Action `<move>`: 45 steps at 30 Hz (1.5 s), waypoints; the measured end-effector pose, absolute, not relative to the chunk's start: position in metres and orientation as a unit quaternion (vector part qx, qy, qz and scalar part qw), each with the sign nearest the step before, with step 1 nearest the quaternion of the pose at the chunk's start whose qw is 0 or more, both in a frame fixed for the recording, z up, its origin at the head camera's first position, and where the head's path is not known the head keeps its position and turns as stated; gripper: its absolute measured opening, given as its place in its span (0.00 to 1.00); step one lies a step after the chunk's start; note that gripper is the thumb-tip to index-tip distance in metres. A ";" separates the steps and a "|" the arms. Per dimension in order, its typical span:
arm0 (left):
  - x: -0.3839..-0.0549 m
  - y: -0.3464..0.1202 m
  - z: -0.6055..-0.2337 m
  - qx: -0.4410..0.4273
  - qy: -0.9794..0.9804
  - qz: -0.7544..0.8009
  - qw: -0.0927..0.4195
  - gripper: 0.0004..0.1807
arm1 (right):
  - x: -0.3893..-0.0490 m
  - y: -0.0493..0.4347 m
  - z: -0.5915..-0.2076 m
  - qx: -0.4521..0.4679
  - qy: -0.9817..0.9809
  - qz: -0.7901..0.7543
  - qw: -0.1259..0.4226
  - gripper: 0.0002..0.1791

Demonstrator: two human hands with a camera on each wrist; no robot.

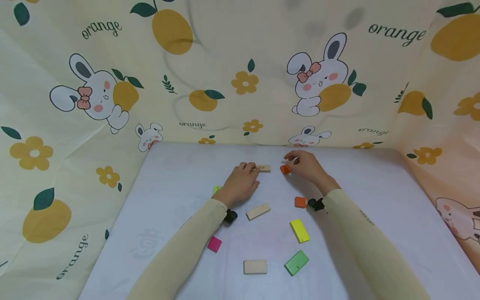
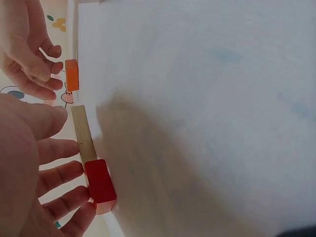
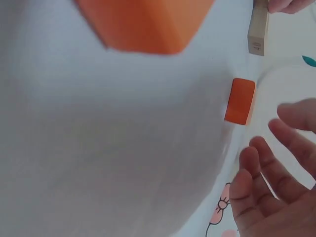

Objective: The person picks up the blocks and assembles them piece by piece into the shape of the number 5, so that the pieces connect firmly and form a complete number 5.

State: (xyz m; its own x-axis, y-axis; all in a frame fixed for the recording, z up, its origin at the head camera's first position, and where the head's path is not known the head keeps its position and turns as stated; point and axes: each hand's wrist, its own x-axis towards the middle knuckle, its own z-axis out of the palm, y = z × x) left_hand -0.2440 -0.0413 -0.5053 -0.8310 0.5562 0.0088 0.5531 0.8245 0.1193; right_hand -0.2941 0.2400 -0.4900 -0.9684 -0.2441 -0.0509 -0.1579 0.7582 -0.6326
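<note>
My left hand (image 1: pixel 240 183) is at the far side of the table, fingers slightly bent. In the left wrist view its fingertips lie against or right beside a plain wooden block (image 2: pixel 85 131) and a red block (image 2: pixel 101 182) set end to end; the head view hides the red one behind the hand. My right hand (image 1: pixel 305 166) hovers by an orange block (image 1: pixel 285 169), fingers loosely curved with nothing between them. The right wrist view shows a gap between those fingers and that orange block (image 3: pixel 240 101).
Nearer me lie a second orange block (image 1: pixel 300 202), a yellow block (image 1: pixel 299 231), a green block (image 1: pixel 296 263), two wooden blocks (image 1: pixel 258 211) and a magenta block (image 1: pixel 214 244). A lime block (image 1: pixel 216 189) is partly covered by the left hand. A patterned curtain (image 1: pixel 225 62) stands behind.
</note>
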 end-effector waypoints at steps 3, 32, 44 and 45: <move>-0.245 -0.042 -0.505 0.289 0.956 0.056 0.014 0.29 | -0.294 0.242 -0.491 -0.118 0.934 -0.328 0.081 0.19; -0.242 -0.040 -0.497 0.285 0.956 0.060 0.024 0.28 | -0.292 0.234 -0.493 -0.121 0.936 -0.311 0.111 0.19; -0.240 -0.038 -0.494 0.275 0.959 0.056 0.043 0.27 | -0.295 0.221 -0.482 -0.144 0.934 -0.313 0.097 0.17; -0.240 -0.038 -0.494 0.274 0.959 0.054 0.046 0.27 | -0.295 0.219 -0.481 -0.147 0.933 -0.314 0.097 0.17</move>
State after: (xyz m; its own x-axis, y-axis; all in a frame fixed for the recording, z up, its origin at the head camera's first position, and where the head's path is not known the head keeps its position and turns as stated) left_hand -0.2397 -0.0379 -0.4937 -0.8458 0.5303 -0.0594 0.5203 0.8443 0.1284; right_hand -0.2954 0.2194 -0.4813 -0.9378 -0.3353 -0.0897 -0.2130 0.7602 -0.6138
